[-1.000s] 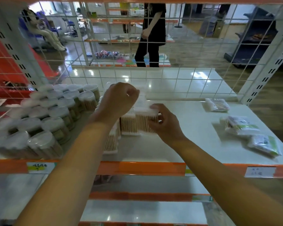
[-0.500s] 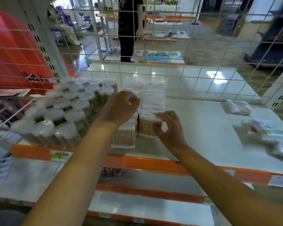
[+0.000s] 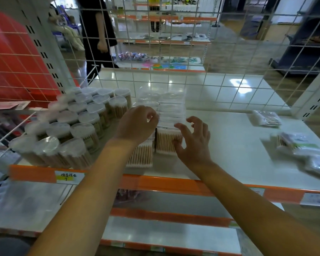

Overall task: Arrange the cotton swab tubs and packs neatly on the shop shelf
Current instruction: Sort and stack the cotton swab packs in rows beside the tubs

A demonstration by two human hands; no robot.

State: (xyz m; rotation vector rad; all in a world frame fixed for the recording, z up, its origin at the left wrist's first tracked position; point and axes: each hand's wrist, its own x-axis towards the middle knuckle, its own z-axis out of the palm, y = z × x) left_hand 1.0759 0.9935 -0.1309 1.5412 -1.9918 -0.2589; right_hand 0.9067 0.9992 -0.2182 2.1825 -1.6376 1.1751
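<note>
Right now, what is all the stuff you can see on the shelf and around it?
tubs: about twenty, clear with pale lids, packed in rows on the shelf's left side.
boxes: clear, full of wooden swabs, two rows in the shelf's middle; count unclear.
packs: a few, white and green, blurred, loose on the shelf's right side; one more farther back.
shelf: one, white top, orange front strip.
price tag: one, yellow, on the strip at left.
wire grid: white, behind the shelf.
person in black: one, beyond the grid.
left hand: fingers curled at the boxes' left.
right hand: fingers spread, at the front box.
</note>
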